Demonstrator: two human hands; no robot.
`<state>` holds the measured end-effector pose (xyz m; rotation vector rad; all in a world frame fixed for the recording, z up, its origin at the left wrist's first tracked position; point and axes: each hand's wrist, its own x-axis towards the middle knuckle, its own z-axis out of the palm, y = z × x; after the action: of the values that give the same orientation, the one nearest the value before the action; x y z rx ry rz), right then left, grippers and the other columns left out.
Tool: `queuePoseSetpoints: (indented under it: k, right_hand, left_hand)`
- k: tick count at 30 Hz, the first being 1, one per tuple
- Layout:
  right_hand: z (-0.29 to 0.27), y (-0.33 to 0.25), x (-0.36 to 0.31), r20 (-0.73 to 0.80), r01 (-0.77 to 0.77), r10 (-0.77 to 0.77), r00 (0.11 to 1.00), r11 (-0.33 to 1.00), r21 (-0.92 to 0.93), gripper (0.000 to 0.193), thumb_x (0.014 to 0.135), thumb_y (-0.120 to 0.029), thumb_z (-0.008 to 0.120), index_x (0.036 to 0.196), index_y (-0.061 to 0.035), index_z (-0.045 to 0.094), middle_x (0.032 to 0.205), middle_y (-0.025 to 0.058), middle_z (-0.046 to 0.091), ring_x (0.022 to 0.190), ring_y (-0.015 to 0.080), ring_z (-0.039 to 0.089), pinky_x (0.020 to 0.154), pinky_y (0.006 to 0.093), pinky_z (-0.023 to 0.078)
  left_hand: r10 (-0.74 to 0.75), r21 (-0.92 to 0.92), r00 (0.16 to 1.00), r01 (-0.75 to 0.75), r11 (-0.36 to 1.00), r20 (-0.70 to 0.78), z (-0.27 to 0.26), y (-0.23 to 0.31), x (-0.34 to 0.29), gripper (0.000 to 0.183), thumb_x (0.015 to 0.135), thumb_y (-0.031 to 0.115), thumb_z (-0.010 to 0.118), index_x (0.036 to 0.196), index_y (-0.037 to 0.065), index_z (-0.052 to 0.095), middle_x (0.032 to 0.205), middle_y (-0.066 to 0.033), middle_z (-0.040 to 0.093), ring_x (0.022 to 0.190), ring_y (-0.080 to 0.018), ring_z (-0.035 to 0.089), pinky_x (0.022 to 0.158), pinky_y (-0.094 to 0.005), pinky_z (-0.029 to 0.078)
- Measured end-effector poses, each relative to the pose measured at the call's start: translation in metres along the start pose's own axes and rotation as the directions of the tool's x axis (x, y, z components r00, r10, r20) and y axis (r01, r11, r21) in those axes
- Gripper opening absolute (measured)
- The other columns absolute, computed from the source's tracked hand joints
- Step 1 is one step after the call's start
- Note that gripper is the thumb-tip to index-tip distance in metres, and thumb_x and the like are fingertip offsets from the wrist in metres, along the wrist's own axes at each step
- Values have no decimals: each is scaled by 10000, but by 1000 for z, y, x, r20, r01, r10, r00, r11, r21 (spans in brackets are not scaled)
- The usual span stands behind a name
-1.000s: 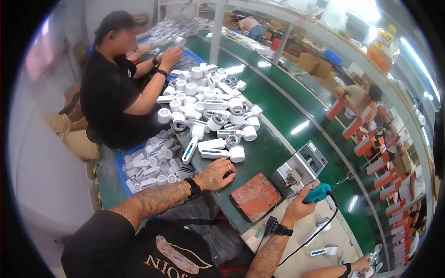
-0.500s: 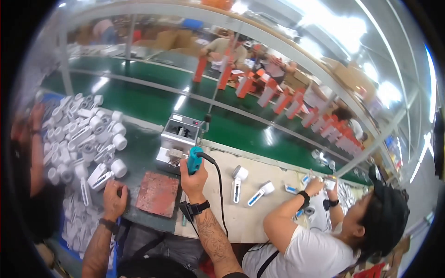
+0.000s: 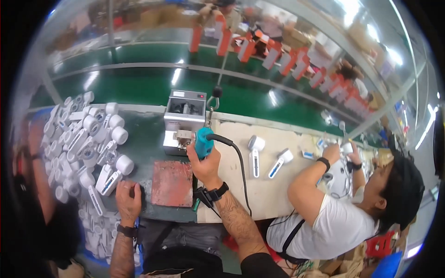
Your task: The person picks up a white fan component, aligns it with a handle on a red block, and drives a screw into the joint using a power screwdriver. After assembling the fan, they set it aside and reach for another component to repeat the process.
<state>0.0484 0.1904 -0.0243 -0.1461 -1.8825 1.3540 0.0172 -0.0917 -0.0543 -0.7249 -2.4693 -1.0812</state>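
My right hand (image 3: 206, 166) is wrapped round a teal electric screwdriver (image 3: 204, 144) with a black cord running off to the right. The tool is upright at the front of a silver screw feeder (image 3: 185, 116); its tip is hidden. My left hand (image 3: 128, 199) rests on the bench with fingers curled; whether anything is inside them is hidden. Just beyond it lies a white plastic handle-shaped housing with a blue strip (image 3: 110, 182) and a round head (image 3: 124, 164). A worn reddish square pad (image 3: 172, 183) lies between my hands.
A large heap of white housings (image 3: 81, 139) covers the left side. Two more housings (image 3: 254, 157) (image 3: 279, 164) lie on the beige sheet (image 3: 227, 204). At right a co-worker (image 3: 320, 208) handles white parts. A green conveyor (image 3: 143, 85) runs behind, with orange-and-white boxes (image 3: 247, 48) beyond it.
The whole view has shifted, with bench items appearing further right and the conveyor higher. My right hand still grips the screwdriver at the feeder, and my left hand stays beside the same housing.
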Motion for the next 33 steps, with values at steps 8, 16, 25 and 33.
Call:
queuePoseSetpoints:
  k: [8, 16, 25, 33]
  right_hand:
    - [-10, -4, 6, -34, -34, 34, 999, 999, 6, 371, 875, -178, 775, 1164, -4, 621, 990, 132, 702, 820, 205, 673, 756, 322, 536]
    - [-13, -11, 13, -140, 73, -66, 988, 996, 49, 247, 872, -126, 763, 1020, -11, 603, 791, 64, 658, 697, 156, 622, 650, 312, 507]
    - [-13, -5, 4, -51, 95, -88, 995, 985, 144, 275, 874, -76, 730, 1105, -13, 594, 1009, 87, 641, 818, 140, 584, 731, 290, 500]
    - [-17, -13, 10, -29, -53, 58, 998, 985, 165, 277, 965, -120, 634, 1196, 10, 555, 920, 56, 663, 851, 136, 618, 798, 301, 505]
  left_hand:
    - [-19, -21, 995, 21, 1000, 95, 3, 5, 1, 78, 911, 47, 630, 858, 13, 585, 782, -123, 529, 735, -317, 515, 695, -409, 410]
    - [16, -52, 993, -10, 999, 120, 5, 10, 3, 112, 953, 65, 602, 875, -13, 579, 778, -122, 514, 697, -276, 506, 641, -381, 402]
    - [33, -78, 992, -23, 997, 125, 4, 9, 4, 93, 955, 53, 603, 923, -33, 592, 792, -117, 525, 691, -246, 520, 645, -359, 418]
    - [-304, -470, 902, 421, 776, 306, -2, 11, 14, 157, 1015, 133, 579, 1071, -2, 636, 944, -34, 613, 868, -112, 566, 800, -260, 469]
